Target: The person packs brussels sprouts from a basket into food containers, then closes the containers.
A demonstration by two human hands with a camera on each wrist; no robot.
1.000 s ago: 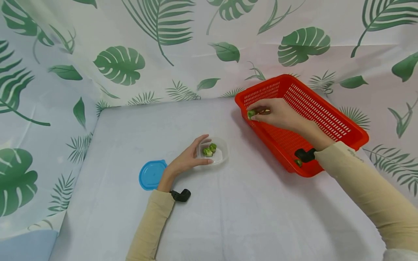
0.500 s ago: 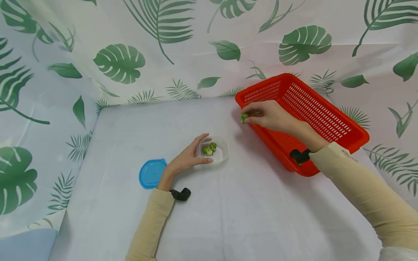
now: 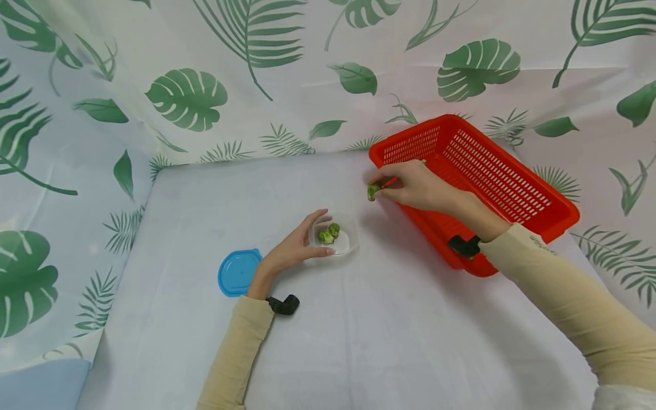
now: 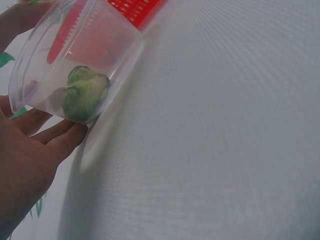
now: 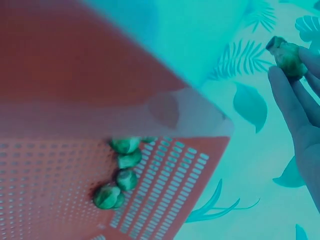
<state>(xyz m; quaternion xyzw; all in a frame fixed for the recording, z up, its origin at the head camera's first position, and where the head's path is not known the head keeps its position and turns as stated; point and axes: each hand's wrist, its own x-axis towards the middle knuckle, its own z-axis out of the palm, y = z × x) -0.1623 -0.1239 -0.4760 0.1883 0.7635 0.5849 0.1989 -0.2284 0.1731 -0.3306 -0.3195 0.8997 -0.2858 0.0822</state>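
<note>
My left hand (image 3: 292, 246) holds a small clear plastic container (image 3: 349, 232), thumb on the near side and fingers round the left and far sides. Two Brussels sprouts (image 3: 328, 234) lie inside it; the left wrist view shows sprouts (image 4: 85, 95) through the container's wall. Between thumb and fingertips, my right hand (image 3: 412, 185) pinches another Brussels sprout (image 3: 372, 192) just outside the left rim of a red plastic basket (image 3: 512, 182). In the right wrist view this pinched sprout (image 5: 289, 59) is up at the right, above several sprouts (image 5: 126, 179) lying in the basket.
A blue lid (image 3: 238, 273) lies on the white tablecloth (image 3: 307, 353) left of the container, partly behind my left wrist. The red basket takes up the back right of the table. A leaf-printed cloth (image 3: 287, 85) hangs behind and at the sides.
My right hand has moved left and slightly nearer with the pinched Brussels sprout, from over the basket's edge to outside it. My left hand and the container have stayed put.
</note>
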